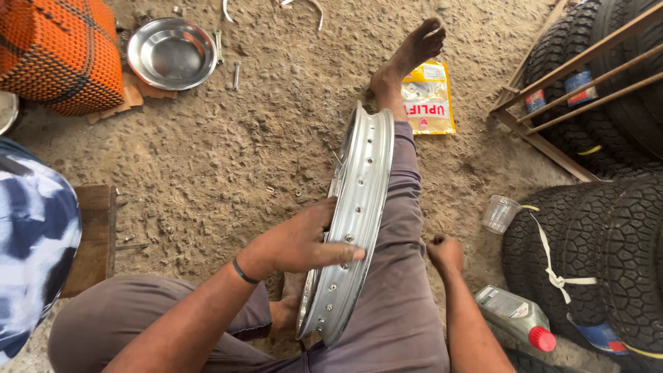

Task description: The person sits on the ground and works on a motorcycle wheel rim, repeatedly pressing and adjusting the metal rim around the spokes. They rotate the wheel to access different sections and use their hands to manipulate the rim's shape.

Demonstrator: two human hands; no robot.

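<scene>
A: Entry. The shiny silver spoked-wheel rim of metal [358,207] stands on edge, leaning against the person's outstretched right leg in grey trousers [404,228]; it runs from near, by the lap, to far, toward the bare foot [414,52].

B: Hands?

A: The left hand [304,242] lies across the rim's outer face, fingers pressed together and flat, thumb hooked over the left edge. The right hand [445,252] is curled into a loose fist on the thigh, apart from the rim; whether it pinches anything, one cannot tell.

B: Progress?

A: Judged early. A few nipples sit in the near holes; the far holes look bare. A thin spoke [337,160] shows at the left edge. No hub visible.

B: Axis?

A: Long axis near-to-far, tilted slightly right; the channel faces up and right.
</scene>
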